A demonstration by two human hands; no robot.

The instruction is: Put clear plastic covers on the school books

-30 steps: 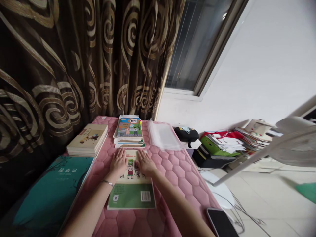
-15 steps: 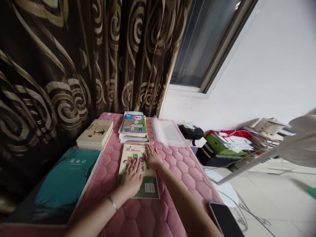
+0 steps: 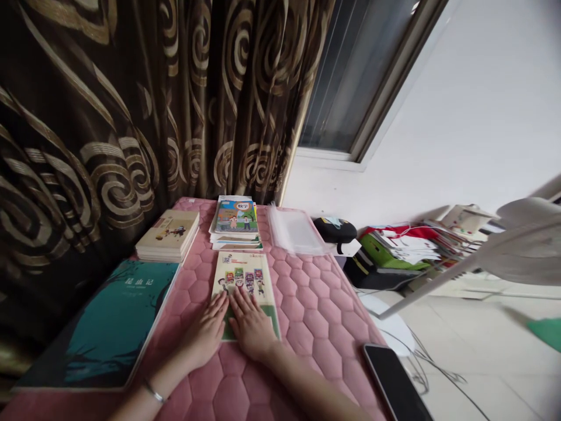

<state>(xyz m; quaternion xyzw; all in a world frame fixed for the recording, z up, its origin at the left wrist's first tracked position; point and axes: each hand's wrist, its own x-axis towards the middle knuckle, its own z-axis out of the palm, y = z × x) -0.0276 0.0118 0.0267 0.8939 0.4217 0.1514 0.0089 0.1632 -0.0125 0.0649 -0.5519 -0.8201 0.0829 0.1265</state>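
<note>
A cream and green book (image 3: 241, 263) with small cartoon pictures lies flat on the pink quilted surface (image 3: 307, 304). My left hand (image 3: 208, 324) rests along its left edge with the fingers stretched out. Beside it, my right hand (image 3: 252, 327) lies flat on the lower half of the book, fingers spread, and hides part of the green area. Just beyond the book is a stack of textbooks (image 3: 236, 217), a blue illustrated one on top. Neither hand grips anything.
On the left lie a large teal book (image 3: 109, 324) and a stack of cream books (image 3: 169, 234). Clear plastic covers (image 3: 298, 231) are at the far right of the surface, a phone (image 3: 397, 380) at its near right edge. A white fan (image 3: 504, 257) stands to the right.
Both hands have slid toward me over the book, from its upper and middle part to its lower half and left edge. The view has shifted slightly.
</note>
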